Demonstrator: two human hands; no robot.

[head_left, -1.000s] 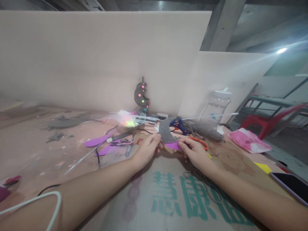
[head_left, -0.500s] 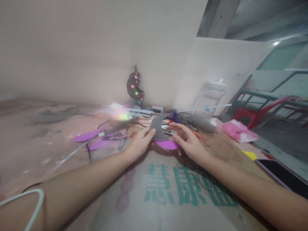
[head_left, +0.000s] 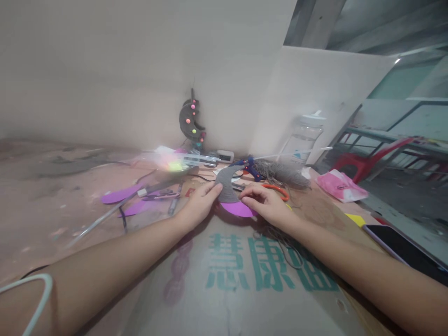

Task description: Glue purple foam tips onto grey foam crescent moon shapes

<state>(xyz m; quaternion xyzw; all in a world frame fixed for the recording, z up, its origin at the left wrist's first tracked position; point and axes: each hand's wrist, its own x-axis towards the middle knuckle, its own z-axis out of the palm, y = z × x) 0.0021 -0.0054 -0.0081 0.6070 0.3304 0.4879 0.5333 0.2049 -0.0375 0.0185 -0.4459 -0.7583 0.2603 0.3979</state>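
My left hand pinches the left edge of a crescent cut-out, grey on its upper part and purple at its lower end. My right hand rests on the crescent's right side with its fingers curled and pressed down on it. The piece lies over a sheet of brown cardboard printed with green characters. Both forearms stretch forward across the cardboard.
Behind the hands lie orange scissors, a blue glue gun, a bundle of grey yarn and glue sticks. Purple offcuts lie left. A decorated grey moon leans on the wall. A clear bottle, pink bag and phone are right.
The camera has tilted down and shifted, so the scene sits higher. My right hand's fingers went from spread over the crescent to curled onto its right edge; my left hand keeps its grip.
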